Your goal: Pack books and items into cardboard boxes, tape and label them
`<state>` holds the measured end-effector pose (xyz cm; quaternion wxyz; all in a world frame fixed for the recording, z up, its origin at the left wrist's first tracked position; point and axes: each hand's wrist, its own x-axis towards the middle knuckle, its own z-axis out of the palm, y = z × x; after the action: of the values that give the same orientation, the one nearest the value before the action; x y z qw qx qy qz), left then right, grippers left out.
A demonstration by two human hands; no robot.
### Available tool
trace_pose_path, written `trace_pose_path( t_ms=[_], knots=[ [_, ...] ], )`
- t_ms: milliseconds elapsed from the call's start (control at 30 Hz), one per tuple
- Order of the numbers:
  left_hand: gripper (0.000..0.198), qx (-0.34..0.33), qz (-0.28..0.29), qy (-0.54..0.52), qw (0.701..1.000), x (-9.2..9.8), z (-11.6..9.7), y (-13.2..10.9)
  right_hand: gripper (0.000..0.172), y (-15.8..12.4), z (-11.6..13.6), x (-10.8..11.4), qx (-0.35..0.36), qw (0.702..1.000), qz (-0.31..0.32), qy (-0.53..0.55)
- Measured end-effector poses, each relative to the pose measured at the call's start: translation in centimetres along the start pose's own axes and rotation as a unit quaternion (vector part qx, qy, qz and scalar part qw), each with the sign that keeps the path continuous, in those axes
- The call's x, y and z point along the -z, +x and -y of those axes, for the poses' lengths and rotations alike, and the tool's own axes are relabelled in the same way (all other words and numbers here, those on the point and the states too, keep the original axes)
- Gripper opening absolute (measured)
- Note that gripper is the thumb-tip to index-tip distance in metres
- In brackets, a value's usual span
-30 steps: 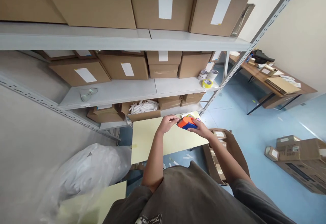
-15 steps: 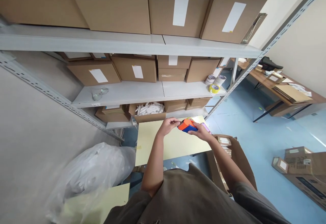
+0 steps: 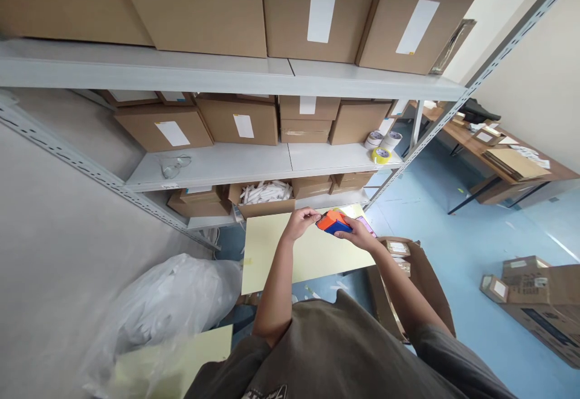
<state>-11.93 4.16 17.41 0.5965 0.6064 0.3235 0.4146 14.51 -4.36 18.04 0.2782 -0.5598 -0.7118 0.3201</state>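
An orange and blue handheld device [image 3: 333, 222], shaped like a tape dispenser, is held between both hands above a pale yellow table [image 3: 272, 254]. My right hand [image 3: 360, 236] grips it from below and from the right. At its left end, the curled fingers of my left hand [image 3: 299, 222] pinch it. A small pink item lies on the table just right of the hands, mostly hidden.
Grey metal shelving [image 3: 254, 163] with labelled cardboard boxes stands in front; tape rolls [image 3: 380, 145] sit at the shelf's right end. An open carton [image 3: 408, 278] is on the blue floor to the right, a plastic bag [image 3: 158, 308] to the left, a wooden desk [image 3: 507, 163] far right.
The hands keep the same hold on the orange and blue device. The view has shifted a little since a second ago, so the shelves sit further right and lower in the picture.
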Motion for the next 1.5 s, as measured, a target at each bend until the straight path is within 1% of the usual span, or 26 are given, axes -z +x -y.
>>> trace_pose_path(
  t_ms=[100,267,500,600,700,833,1000,1267,1500],
  knots=[
    [0.043,0.009,-0.007,0.000,1.000,-0.2,0.4,0.0,0.052,0.0,0.2,-0.1,0.001,1.000,0.001,0.007],
    [0.048,0.038,-0.010,-0.046,0.998,-0.4,0.8,0.0,0.050,0.0,0.2,-0.3,0.016,1.000,-0.008,-0.015],
    [0.046,0.029,0.031,-0.056,0.997,0.1,0.6,0.3,0.049,0.4,0.1,0.3,-0.009,1.000,0.000,-0.009],
    [0.042,0.021,0.005,-0.052,0.998,-0.1,0.8,0.7,0.046,0.8,0.4,0.6,-0.028,0.999,-0.006,-0.019],
    [0.041,0.027,-0.027,-0.050,0.998,-0.5,1.1,1.1,0.043,1.3,0.4,0.7,-0.042,0.999,-0.008,-0.017],
    [0.041,0.036,-0.041,-0.049,0.997,-0.8,1.6,1.4,0.046,1.6,-0.2,0.2,-0.045,0.999,-0.002,0.015],
    [0.041,0.036,-0.061,-0.038,0.997,-0.9,2.0,1.7,0.048,1.9,-0.4,-0.2,-0.047,0.998,-0.010,0.039],
    [0.044,0.039,-0.068,-0.044,0.996,-1.0,2.5,2.0,0.049,2.2,-0.3,-0.1,-0.050,0.997,-0.004,0.055],
    [0.055,0.056,-0.065,-0.070,0.994,-1.3,2.6,2.1,0.052,2.4,-0.7,-0.2,-0.026,0.999,0.010,0.038]
  ],
)
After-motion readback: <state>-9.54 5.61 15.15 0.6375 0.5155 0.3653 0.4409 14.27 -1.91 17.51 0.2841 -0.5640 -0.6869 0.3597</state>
